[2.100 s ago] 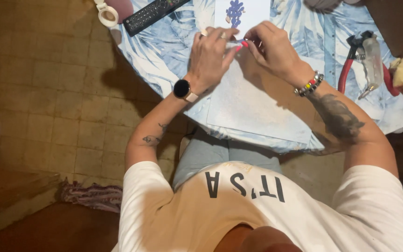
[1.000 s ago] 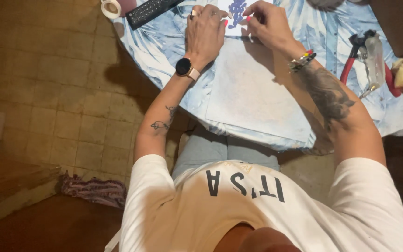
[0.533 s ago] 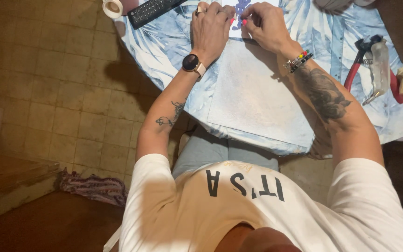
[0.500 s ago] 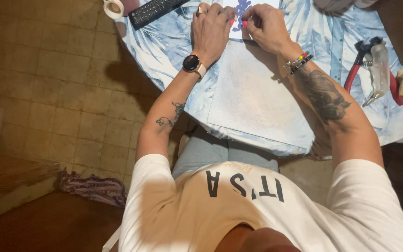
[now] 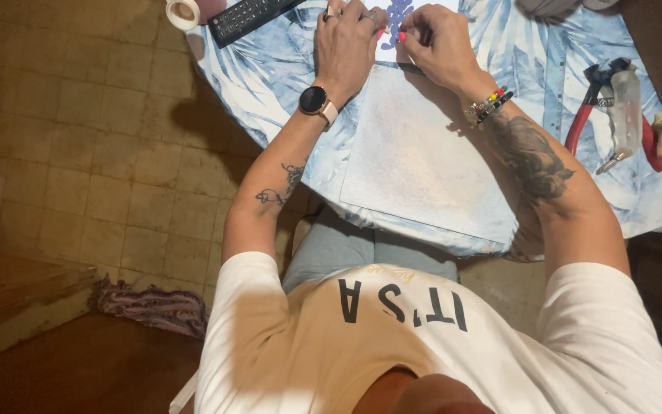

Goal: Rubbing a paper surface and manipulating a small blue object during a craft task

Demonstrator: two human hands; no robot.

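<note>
At far table edge, both hands meet over white sheet [image 5: 389, 47] bearing blue cutout [image 5: 397, 11]. Left hand [image 5: 349, 42] curled, fingertips pinching sheet; right hand [image 5: 437, 44] curled, pinching same spot. Sheet looks thin, light, floppy, easily torn; best held by edges. Grey board [image 5: 423, 161] lies beneath; remote [image 5: 248, 15] nearby.

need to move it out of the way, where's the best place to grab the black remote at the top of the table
Take the black remote across its narrow width, near the lower left end that lies close to the table's edge. Come from the left, the floor side: it lies flat and slanted, that end is clear, and both hands work on the sheet to its right. The tape roll sits close by, so approach with care.
</note>
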